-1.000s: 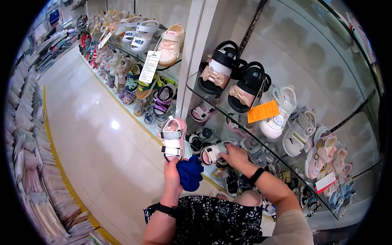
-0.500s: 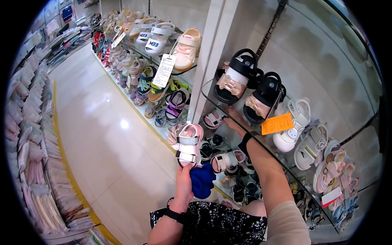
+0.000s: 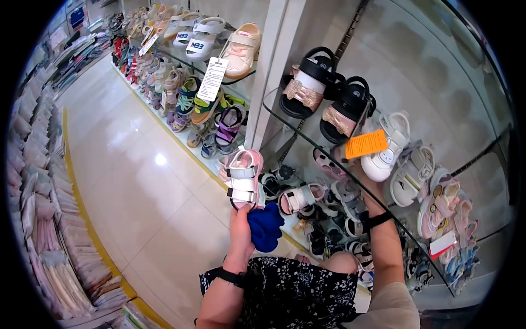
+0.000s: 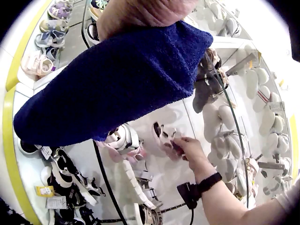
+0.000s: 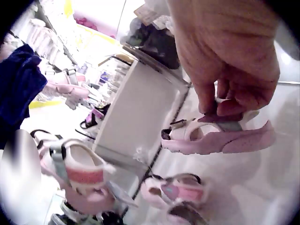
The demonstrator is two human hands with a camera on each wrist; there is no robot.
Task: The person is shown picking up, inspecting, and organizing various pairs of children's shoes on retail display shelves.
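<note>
My left hand (image 3: 239, 233) grips a pink and white two-strap sandal (image 3: 244, 178) by its end, toe and heel roughly vertical. A blue cloth (image 3: 265, 227) hangs from the same hand and fills much of the left wrist view. My right hand (image 3: 371, 185) is beneath the glass shelf, partly behind it. In the right wrist view its fingers pinch the strap area of a pink sandal (image 5: 220, 140), held level above another pink sandal (image 5: 174, 191). The left wrist view also shows my right hand (image 4: 191, 152) on a pink sandal (image 4: 164, 140).
Black sandals with bows (image 3: 304, 88) and white shoes (image 3: 383, 153) with an orange tag (image 3: 365, 143) stand on the glass shelf (image 3: 307, 137). More sandals (image 3: 301, 198) line the level below. A white upright (image 3: 268, 71) divides the racks; packaged goods (image 3: 71, 236) line the left.
My right hand left the light sandal on the lower level, reached a pink sandal at the back left, then moved right. That pink sandal is gone from its place. My left hand keeps its hold.
</note>
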